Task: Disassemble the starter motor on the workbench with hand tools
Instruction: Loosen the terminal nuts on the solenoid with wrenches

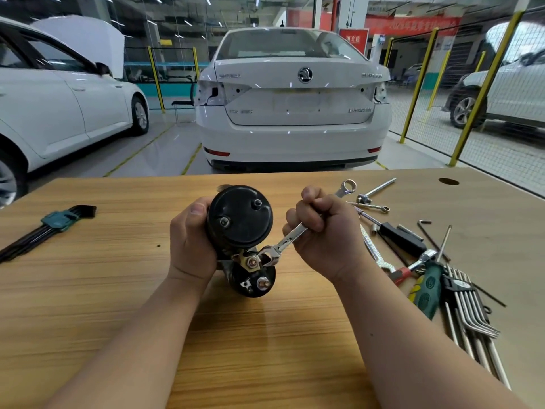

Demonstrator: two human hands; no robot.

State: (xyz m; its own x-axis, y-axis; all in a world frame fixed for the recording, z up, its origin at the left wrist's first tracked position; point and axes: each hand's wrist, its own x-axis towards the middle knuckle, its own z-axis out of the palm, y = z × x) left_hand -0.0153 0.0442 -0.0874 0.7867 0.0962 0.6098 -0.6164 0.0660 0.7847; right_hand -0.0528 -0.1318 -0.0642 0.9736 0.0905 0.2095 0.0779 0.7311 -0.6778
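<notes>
The starter motor (239,219) lies near the middle of the workbench (118,290) and looks whole: its black end cover has both through bolts (224,222) in and the solenoid (256,283) is attached, so I judge the strip-down barely begun. The left hand (190,243) wraps the motor body, while the right hand (321,228) fists a combination wrench (290,239) whose open end sits on the terminal nut (253,262); hex keys (469,314) lie unused to the right

We're in a car workshop: white sedan (293,113) in a marked bay, another white car (59,98) with hood up, yellow-posted mesh fencing (507,149), steel wrenches (373,248) strewn on our wooden surface (88,290).
</notes>
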